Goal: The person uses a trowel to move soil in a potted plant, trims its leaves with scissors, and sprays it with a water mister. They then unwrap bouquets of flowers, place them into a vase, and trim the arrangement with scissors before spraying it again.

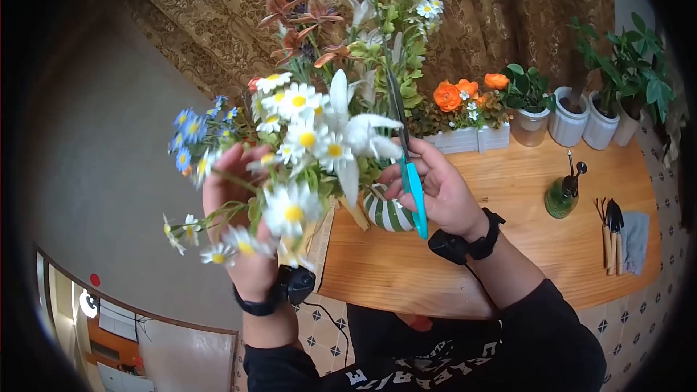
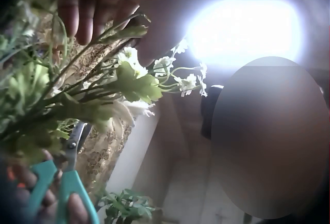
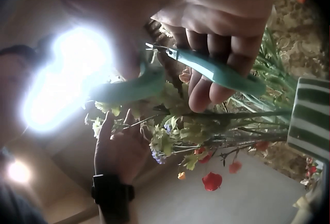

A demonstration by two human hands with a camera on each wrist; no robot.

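Turquoise-handled scissors (image 1: pixel 416 199) are held in my right hand (image 1: pixel 451 199), with fingers through and around the handles and the blades pointing up beside the flowers. A large bunch of artificial flowers stands in a green-and-white striped vase (image 1: pixel 390 212). My left hand (image 1: pixel 216 199) is at the bunch's left side, behind white daisies (image 1: pixel 292 212) that partly hide it. In the left wrist view its extended fingers (image 2: pixel 86 20) lie behind a leafy stem (image 2: pixel 77 59). Large white felt-like petals (image 1: pixel 370 134) stand between the hands, close to the scissors.
Orange flowers (image 1: pixel 447 96) in a white planter and several potted plants (image 1: pixel 570 116) line the table's back. On the right are a green spray bottle (image 1: pixel 560 199), small garden tools (image 1: pixel 613 236) and a grey cloth (image 1: pixel 636 239). A patterned curtain (image 1: pixel 508 14) hangs behind.
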